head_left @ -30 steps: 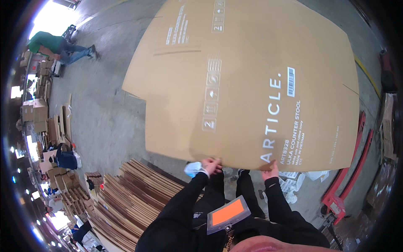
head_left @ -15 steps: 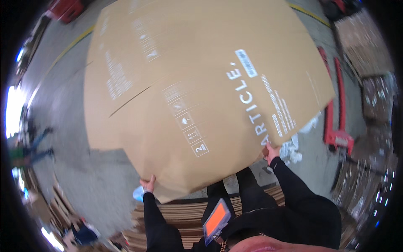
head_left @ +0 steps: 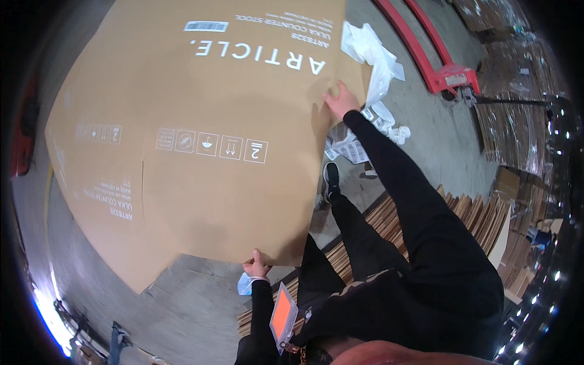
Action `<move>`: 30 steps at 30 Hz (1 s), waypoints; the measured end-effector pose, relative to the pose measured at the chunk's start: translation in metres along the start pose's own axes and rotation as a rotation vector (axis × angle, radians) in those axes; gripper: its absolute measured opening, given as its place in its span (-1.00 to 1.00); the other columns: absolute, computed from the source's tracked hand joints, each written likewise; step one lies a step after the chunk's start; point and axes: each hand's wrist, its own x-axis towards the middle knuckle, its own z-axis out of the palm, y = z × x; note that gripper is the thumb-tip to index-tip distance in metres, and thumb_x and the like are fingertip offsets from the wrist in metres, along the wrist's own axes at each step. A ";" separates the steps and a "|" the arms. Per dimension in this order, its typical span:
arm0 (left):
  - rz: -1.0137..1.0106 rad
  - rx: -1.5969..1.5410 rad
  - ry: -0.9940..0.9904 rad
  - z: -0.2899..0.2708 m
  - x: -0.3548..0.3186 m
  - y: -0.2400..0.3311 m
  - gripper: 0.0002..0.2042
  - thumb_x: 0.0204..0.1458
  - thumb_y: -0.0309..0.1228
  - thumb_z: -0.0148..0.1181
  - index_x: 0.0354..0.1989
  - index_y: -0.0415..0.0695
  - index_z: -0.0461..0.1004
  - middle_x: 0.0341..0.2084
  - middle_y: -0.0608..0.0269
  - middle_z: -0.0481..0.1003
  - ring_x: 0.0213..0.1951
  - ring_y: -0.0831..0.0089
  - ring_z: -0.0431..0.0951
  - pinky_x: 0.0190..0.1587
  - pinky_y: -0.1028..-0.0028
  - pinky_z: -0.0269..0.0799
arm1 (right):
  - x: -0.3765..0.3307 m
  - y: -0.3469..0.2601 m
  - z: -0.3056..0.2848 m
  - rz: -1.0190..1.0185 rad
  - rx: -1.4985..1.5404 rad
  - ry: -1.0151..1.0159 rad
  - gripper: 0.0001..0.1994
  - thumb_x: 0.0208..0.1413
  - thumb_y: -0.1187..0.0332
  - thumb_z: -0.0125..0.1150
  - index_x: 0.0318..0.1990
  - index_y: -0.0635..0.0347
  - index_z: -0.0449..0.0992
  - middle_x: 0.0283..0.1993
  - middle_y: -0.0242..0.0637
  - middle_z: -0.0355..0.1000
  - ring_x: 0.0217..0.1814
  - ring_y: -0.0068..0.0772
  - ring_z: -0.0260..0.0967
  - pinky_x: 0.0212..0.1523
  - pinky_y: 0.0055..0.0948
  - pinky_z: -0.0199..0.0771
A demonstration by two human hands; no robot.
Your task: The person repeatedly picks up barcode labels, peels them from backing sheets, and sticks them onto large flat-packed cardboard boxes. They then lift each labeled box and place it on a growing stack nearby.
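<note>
Head view, both hands (head_left: 257, 266) (head_left: 340, 100) pinching flattened brown carton (head_left: 201, 134) edges, white symbols mid-panel, orange badge (head_left: 282, 316) below

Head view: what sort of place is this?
Likely a warehouse or packing floor: bare concrete floor, stacks of flattened cardboard, a red pallet jack, and a big flat carton in both hands.

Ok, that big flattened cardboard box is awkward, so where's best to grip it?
Probably by two spread points on the edges of the flattened cardboard box, from underneath, as now: left hand at the near bottom edge, right hand at the right edge. It is wide, thin and floppy.
</note>
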 end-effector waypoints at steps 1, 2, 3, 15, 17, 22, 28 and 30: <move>-0.045 0.003 0.009 0.004 -0.010 -0.008 -0.49 0.08 -0.13 0.28 0.04 -0.18 0.25 -0.11 -0.02 0.46 -0.10 0.02 0.54 -0.33 0.01 0.56 | -0.027 0.002 0.006 0.081 0.099 -0.022 -0.23 0.03 -0.05 0.20 0.31 0.21 0.17 -0.11 -0.06 0.54 -0.01 -0.09 0.48 0.04 -0.12 0.43; -0.082 0.025 -0.025 0.012 -0.018 -0.013 -0.50 0.09 -0.11 0.26 0.04 -0.18 0.25 -0.09 -0.01 0.46 -0.09 0.02 0.54 -0.29 0.00 0.55 | -0.056 0.021 0.010 0.008 0.118 0.078 -0.32 0.05 0.03 0.20 0.27 0.20 0.22 -0.15 -0.15 0.55 -0.04 -0.09 0.49 0.00 -0.13 0.44; -0.110 0.052 -0.053 0.019 -0.025 -0.013 -0.50 0.10 -0.10 0.24 0.04 -0.18 0.26 -0.08 0.00 0.46 -0.08 0.02 0.53 -0.26 -0.02 0.54 | -0.082 0.038 0.016 0.021 0.142 0.136 -0.33 0.04 0.06 0.22 0.27 0.19 0.23 -0.18 -0.20 0.56 -0.13 -0.11 0.52 -0.07 -0.17 0.47; -0.093 0.888 -0.957 0.255 -0.140 0.033 -0.70 0.11 -0.22 0.26 -0.49 -0.21 0.58 -0.61 0.20 0.55 -0.47 0.45 0.56 -0.34 0.48 0.49 | -0.163 0.232 0.004 0.836 0.878 -0.052 -0.64 0.13 0.37 0.17 0.08 0.24 0.38 -0.42 -0.28 0.51 -0.53 -0.50 0.48 -0.48 -0.48 0.46; 0.644 0.848 -0.930 0.352 -0.130 0.043 -0.82 0.08 -0.39 0.25 -0.44 -0.27 0.55 -0.59 0.33 0.52 -0.49 0.57 0.47 -0.40 0.49 0.39 | -0.151 0.250 0.003 0.836 0.868 0.011 -0.68 0.12 0.38 0.17 0.02 0.25 0.43 -0.46 -0.29 0.50 -0.52 -0.51 0.49 -0.48 -0.47 0.45; 0.760 0.500 -0.386 0.526 -0.049 0.053 -0.55 0.08 -0.40 0.26 0.10 -0.36 0.32 -0.03 0.00 0.48 0.00 0.36 0.45 0.09 0.36 0.32 | -0.061 0.219 -0.011 0.517 0.962 0.032 -0.72 0.10 0.37 0.18 -0.03 0.24 0.48 -0.38 -0.23 0.54 -0.44 -0.40 0.55 -0.38 -0.43 0.49; 0.668 0.654 -0.287 0.572 -0.035 0.026 -0.68 0.11 -0.38 0.22 -0.15 -0.46 0.46 -0.27 -0.07 0.58 -0.30 0.25 0.59 -0.21 0.32 0.48 | -0.052 0.253 -0.024 0.497 0.825 0.062 -0.77 0.06 0.39 0.27 -0.14 0.26 0.54 -0.32 -0.26 0.54 -0.37 -0.47 0.51 -0.27 -0.48 0.50; 0.642 0.678 -0.286 0.573 -0.040 0.026 -0.73 0.11 -0.40 0.21 -0.20 -0.42 0.48 -0.32 0.02 0.59 -0.38 0.33 0.57 -0.31 0.36 0.47 | -0.045 0.258 -0.021 0.478 0.795 0.085 -0.78 0.04 0.35 0.28 -0.19 0.25 0.54 -0.32 -0.19 0.53 -0.32 -0.31 0.53 -0.25 -0.37 0.52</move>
